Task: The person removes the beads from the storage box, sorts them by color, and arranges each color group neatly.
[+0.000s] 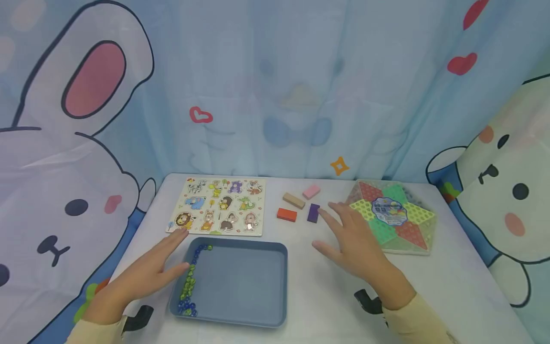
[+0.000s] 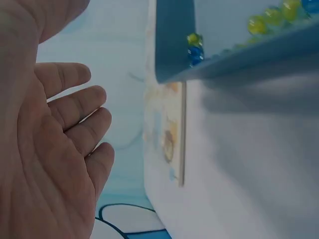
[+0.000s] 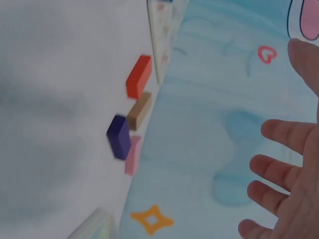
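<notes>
Found left grip [image 1: 148, 268] empty, fingers apart, at nine o'clock of tray [image 1: 242, 282]. Found right grip [image 1: 354, 239] empty, fingers spread, with purple block [image 1: 313, 213] just beyond fingertips at ten o'clock. Noted beads [image 1: 188, 286] lining tray from seven to eleven o'clock. Judged best to pinch purple block across long sides, lift straight, stay clear of orange block [image 1: 286, 215] at nine o'clock and pink block [image 1: 311, 192] at twelve.

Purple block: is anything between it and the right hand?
Nothing visible stands between the right hand and the purple block. In the head view, the red-orange block lies to its left, the tan block and pink block farther back, all off that path.
</notes>
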Motion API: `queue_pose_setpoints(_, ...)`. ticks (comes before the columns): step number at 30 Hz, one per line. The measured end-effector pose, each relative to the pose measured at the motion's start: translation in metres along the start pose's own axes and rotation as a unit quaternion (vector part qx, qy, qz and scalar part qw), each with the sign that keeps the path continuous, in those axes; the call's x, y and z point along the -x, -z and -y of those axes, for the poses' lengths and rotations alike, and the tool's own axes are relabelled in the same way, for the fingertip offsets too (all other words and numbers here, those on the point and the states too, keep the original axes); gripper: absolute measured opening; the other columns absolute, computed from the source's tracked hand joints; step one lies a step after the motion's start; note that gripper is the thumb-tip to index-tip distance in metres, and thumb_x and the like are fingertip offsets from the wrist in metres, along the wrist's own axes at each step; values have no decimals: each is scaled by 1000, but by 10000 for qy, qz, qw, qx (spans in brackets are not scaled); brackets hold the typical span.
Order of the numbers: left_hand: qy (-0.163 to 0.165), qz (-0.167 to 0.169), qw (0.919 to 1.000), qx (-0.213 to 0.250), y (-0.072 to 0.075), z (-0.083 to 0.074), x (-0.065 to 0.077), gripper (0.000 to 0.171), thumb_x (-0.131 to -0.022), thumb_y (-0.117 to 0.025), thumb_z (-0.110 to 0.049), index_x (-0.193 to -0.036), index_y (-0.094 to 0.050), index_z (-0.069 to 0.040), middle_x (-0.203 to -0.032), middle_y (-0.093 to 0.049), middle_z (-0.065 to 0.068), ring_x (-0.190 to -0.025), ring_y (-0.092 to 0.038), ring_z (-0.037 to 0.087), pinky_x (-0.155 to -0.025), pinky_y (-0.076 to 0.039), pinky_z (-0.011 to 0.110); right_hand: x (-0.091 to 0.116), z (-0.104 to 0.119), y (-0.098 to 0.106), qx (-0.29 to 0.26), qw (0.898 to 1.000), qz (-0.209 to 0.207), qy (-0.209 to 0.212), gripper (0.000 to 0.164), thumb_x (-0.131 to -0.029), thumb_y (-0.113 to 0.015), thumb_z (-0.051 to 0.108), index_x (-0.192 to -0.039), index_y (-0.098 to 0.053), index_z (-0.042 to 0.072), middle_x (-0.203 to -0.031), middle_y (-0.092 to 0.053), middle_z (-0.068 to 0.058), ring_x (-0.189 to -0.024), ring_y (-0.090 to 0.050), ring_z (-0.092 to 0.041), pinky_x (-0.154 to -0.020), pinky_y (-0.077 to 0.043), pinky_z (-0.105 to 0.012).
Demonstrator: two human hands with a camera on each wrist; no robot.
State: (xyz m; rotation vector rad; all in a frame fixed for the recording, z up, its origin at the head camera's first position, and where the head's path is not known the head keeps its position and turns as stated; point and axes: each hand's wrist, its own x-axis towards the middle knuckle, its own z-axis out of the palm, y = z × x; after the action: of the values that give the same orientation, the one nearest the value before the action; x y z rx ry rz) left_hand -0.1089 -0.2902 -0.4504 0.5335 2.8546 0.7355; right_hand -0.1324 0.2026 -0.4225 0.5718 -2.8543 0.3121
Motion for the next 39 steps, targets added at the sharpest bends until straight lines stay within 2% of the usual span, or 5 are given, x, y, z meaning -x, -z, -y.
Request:
queue_pose_setpoints(6, 91, 131, 9996, -253, -7, 10, 11, 76, -103, -63, -50, -164, -34, -16, -172, -32, 12, -156, -35, 43, -121, -37, 66, -16, 34, -4, -215, 9993, -29, 317, 79, -92, -75, 57, -154, -53, 14, -150, -54, -10, -141, -49, -32, -119, -47, -55)
queue_pose_setpoints(11, 176, 278, 9987, -401, -14, 15, 19, 72, -104, -60, -53, -163, -38, -19, -171, -35, 8, -156, -36, 40, -121, -39, 61, -30, 64, -12, -421, 9965, 75, 715, 74, -95, -70, 61, -153, -53, 19, -145, -58, -5, -135, -53, -24, -116, -51, -46)
queue_pose_setpoints(17, 120, 350, 9984, -434, -20, 17, 24, 67, -105, -60, -49, -163, -40, -21, -170, -37, 6, -155, -38, 36, -119, -41, 57, -46, 94, -20, -705, 9888, 8, 1314, 66, -95, -71, 58, -148, -59, 20, -127, -63, 1, -114, -59, -15, -98, -56, -34)
queue_pose_setpoints(30, 23, 272, 9983, -519, -30, 24, 26, 69, -104, -56, -56, -164, -36, -29, -170, -38, -3, -154, -40, 30, -119, -42, 53, -71, 145, -44, -759, 9782, 619, 1833, 61, -101, -59, 62, -147, -60, 22, -122, -65, 6, -109, -58, -10, -95, -55, -28)
queue_pose_setpoints(39, -96, 186, 9985, -501, -33, 31, 28, 68, -104, -57, -54, -164, -36, -30, -168, -42, -1, -151, -42, 26, -115, -51, 53, -80, 185, -81, -537, 9654, 1049, 2326, 53, -100, -60, 62, -138, -67, 26, -118, -68, 11, -105, -60, -4, -89, -55, -18)
